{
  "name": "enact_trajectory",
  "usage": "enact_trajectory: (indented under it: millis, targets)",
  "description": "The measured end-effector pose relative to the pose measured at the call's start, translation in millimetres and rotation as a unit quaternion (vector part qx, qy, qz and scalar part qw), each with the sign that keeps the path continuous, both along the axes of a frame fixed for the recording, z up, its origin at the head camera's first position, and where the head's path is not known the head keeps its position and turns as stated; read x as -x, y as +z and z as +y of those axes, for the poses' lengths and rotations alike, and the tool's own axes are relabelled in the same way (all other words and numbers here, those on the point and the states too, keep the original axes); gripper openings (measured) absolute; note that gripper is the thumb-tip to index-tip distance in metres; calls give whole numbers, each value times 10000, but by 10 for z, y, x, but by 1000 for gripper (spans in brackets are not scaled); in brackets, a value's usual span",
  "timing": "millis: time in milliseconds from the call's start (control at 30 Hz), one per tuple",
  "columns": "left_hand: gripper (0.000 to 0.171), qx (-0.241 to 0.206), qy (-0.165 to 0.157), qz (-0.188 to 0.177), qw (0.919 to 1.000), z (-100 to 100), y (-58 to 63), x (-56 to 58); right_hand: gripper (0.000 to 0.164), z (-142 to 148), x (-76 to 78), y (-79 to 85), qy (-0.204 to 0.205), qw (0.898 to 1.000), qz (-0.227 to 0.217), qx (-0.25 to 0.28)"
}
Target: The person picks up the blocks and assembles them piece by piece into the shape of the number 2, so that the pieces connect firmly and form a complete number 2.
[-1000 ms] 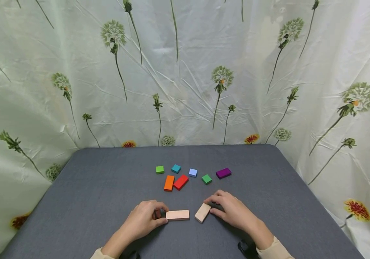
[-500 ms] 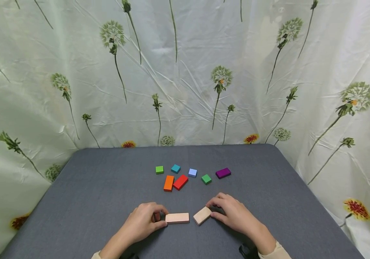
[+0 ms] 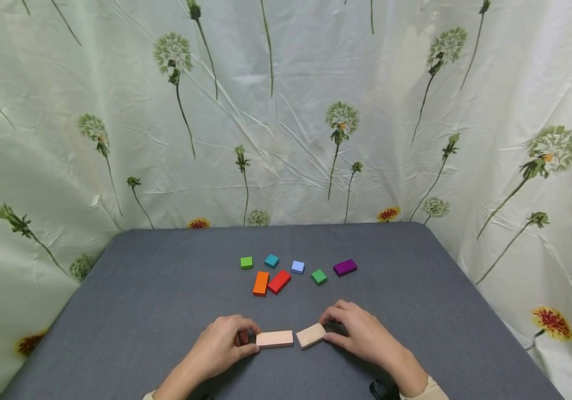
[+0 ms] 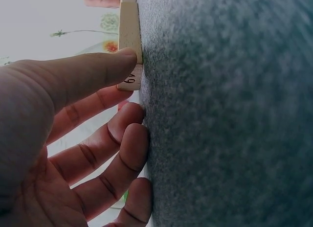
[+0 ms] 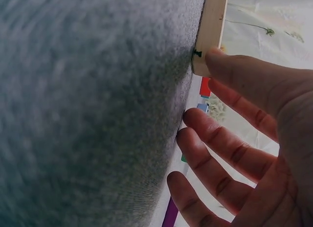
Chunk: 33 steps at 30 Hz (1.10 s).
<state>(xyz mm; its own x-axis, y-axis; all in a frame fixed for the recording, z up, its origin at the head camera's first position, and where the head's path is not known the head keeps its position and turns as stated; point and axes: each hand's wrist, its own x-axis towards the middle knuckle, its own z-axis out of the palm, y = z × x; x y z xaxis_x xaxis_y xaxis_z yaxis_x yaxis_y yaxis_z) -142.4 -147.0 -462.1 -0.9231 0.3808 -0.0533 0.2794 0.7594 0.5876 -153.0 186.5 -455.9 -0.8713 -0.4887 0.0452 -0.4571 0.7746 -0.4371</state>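
Two plain wooden blocks lie flat on the grey cloth, end to end with a narrow gap between them. My left hand [image 3: 223, 344] pinches the outer end of the left wooden block [image 3: 275, 339] between thumb and index finger. In the left wrist view, dark marks show on the end of that block [image 4: 129, 31]. The right wooden block [image 3: 311, 336] sits slightly turned, its outer end pinched by my right hand [image 3: 361, 336]. The right wrist view shows the thumb against this block [image 5: 209, 36], the other fingers spread loosely near the cloth.
Beyond my hands lie an orange block [image 3: 261, 283], a red block [image 3: 279, 282], a lime green block [image 3: 247, 263], a teal block [image 3: 272, 261], a light blue block [image 3: 298, 267], a green block [image 3: 319, 277] and a purple block [image 3: 345, 268]. A flowered curtain [image 3: 286, 139] hangs behind the table.
My right hand has turned the right wooden block from a steep slant to nearly in line with the left one. My left hand and its block have shifted slightly nearer to me.
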Motion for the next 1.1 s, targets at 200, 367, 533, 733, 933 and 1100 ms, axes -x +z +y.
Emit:
enact_trajectory:
  millis: [200, 367, 533, 733, 933, 1100]
  targets:
    - [18, -101, -126, 121, 9998, 7, -3, -24, 19, -26, -17, 6, 72, 9999, 128, 30]
    - [18, -138, -163, 145, 9997, 9, 4, -34, 19, -37, -28, 8, 101, 9998, 129, 62]
    - [18, -197, -230, 180, 9994, 4, 2, -35, 21, -40, -33, 17, 115, 9999, 61, 59]
    - [17, -303, -380, 298, 9984, -7, -8, -35, 22, -42, -43, 27, 129, 9999, -64, 17]
    - [18, -317, -435, 277, 9982, -11, -7, -33, 23, -40, -45, 25, 200, 9997, -99, 47]
    - [18, -288, -481, 200, 9982, -16, -8, -24, 23, -37, -41, 19, 244, 9996, -94, 89]
